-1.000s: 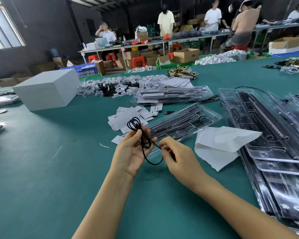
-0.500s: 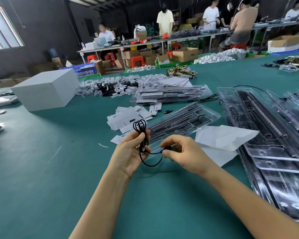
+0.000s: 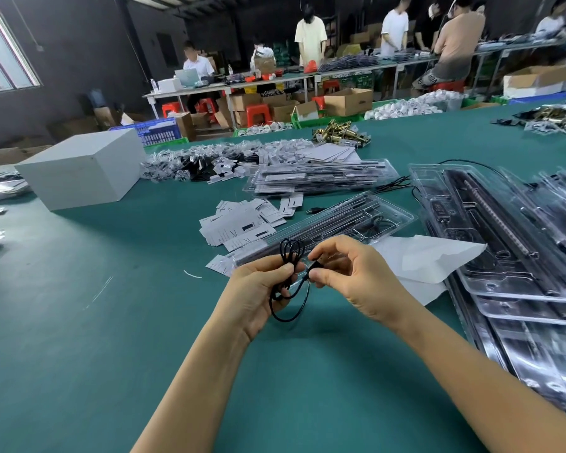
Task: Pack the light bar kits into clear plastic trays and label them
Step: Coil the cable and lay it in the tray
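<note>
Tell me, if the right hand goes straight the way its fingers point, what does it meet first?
Probably the left hand, which holds the coiled black cable: the right hand points leftward at it, pinching the cable's end.

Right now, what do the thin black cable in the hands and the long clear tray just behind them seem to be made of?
The thin black cable looks like matte rubber or soft plastic sheathing: it bends into loose loops without kinks. The long clear tray looks like thin glossy moulded plastic: it is see-through, with bright glints along its formed ridges.
</note>
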The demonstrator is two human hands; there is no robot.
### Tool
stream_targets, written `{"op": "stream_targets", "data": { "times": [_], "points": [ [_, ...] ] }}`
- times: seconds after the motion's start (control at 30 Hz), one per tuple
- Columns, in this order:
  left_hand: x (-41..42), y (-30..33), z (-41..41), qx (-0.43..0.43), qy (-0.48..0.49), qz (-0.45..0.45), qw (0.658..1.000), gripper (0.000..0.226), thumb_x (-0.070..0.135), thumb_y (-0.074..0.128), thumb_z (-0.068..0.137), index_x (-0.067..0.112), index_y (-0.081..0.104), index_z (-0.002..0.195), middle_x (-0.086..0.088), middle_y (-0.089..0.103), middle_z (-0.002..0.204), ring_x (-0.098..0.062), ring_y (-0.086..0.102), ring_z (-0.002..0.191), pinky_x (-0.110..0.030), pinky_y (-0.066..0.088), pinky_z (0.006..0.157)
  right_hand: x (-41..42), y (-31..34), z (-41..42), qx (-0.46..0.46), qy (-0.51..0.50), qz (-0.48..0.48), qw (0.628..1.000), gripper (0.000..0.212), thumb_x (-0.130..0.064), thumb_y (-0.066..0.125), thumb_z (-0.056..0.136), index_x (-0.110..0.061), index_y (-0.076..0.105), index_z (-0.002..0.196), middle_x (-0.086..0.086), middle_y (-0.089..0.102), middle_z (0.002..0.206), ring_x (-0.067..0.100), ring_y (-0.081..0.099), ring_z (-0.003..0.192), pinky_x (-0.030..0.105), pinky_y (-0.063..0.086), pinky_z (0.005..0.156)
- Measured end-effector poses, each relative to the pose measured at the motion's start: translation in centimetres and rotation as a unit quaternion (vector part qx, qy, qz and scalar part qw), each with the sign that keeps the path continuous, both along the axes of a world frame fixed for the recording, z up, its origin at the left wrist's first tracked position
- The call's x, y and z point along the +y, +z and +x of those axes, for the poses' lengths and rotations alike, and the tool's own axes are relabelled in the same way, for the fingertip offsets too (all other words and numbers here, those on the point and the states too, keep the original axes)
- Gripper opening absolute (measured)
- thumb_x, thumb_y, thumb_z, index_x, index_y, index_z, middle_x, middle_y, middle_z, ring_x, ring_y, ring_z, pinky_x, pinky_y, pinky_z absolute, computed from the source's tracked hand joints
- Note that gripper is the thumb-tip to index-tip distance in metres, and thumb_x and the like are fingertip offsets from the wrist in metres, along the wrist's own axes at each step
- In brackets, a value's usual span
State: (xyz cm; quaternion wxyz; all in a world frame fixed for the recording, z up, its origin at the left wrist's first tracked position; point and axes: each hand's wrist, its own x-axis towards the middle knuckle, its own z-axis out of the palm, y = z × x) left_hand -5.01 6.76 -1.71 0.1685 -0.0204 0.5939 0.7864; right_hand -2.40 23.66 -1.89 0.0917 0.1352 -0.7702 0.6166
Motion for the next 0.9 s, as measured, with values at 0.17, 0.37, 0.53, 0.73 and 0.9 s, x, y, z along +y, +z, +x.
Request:
{"op": "stream_targets", "data": {
  "times": [0.17, 0.37, 0.53, 0.73, 0.9],
  "points": [
    [0.3, 0.2, 0.5, 0.009, -0.026, -0.032, 0.999, 0.017, -0.002, 0.058, 0.089, 0.002, 0.071, 0.099, -0.002, 0.062, 0.068, -0.003, 0.051, 0.05, -0.012, 0.042, 0.049, -0.2, -0.5, -0.1, 0.077, -0.045, 0.101, 0.991, 0.022, -0.006, 0.074, 0.081, -0.021, 0.062, 0.092, 0.002, 0.061, 0.089, 0.01, 0.059, 0.081, 0.023, 0.05, 0.076],
    [0.6, 0.4, 0.7, -0.002, 0.007, -0.046, 0.999, 0.012, -0.004, 0.062, 0.086, 0.0, 0.058, 0.097, -0.018, 0.059, 0.08, -0.007, 0.055, 0.046, -0.015, 0.043, 0.045, -0.4, -1.1, -0.4, 0.14, -0.08, 0.174, 0.971, 0.018, -0.009, 0.074, 0.082, -0.014, 0.063, 0.095, -0.002, 0.051, 0.097, 0.009, 0.053, 0.091, 0.025, 0.046, 0.081],
    [0.5, 0.6, 0.9, -0.023, 0.008, -0.025, 0.999, 0.009, -0.007, 0.064, 0.082, 0.002, 0.062, 0.081, -0.02, 0.066, 0.08, -0.014, 0.064, 0.059, -0.014, 0.042, 0.043, -0.2, -1.1, -0.2, 0.064, -0.01, 0.117, 0.991, 0.025, -0.005, 0.065, 0.088, -0.025, 0.052, 0.096, -0.005, 0.052, 0.13, 0.006, 0.053, 0.113, 0.03, 0.046, 0.098],
    [0.5, 0.7, 1.0, -0.016, -0.01, -0.056, 0.998, 0.007, -0.002, 0.066, 0.083, 0.002, 0.071, 0.079, -0.019, 0.07, 0.08, -0.021, 0.061, 0.076, -0.013, 0.043, 0.046, 0.6, -0.5, -0.1, 0.024, 0.002, 0.077, 0.997, 0.027, -0.005, 0.066, 0.086, -0.028, 0.055, 0.093, 0.001, 0.065, 0.087, 0.018, 0.065, 0.079, 0.046, 0.053, 0.082],
    [0.5, 0.7, 1.2, 0.004, -0.01, -0.096, 0.995, 0.01, -0.003, 0.063, 0.085, -0.001, 0.072, 0.086, -0.014, 0.068, 0.073, -0.014, 0.064, 0.062, -0.015, 0.045, 0.048, 0.2, -0.1, -0.1, 0.056, 0.008, 0.184, 0.981, 0.041, -0.005, 0.065, 0.087, -0.027, 0.062, 0.122, -0.003, 0.054, 0.093, 0.008, 0.056, 0.08, 0.017, 0.045, 0.079]
  ]
}}
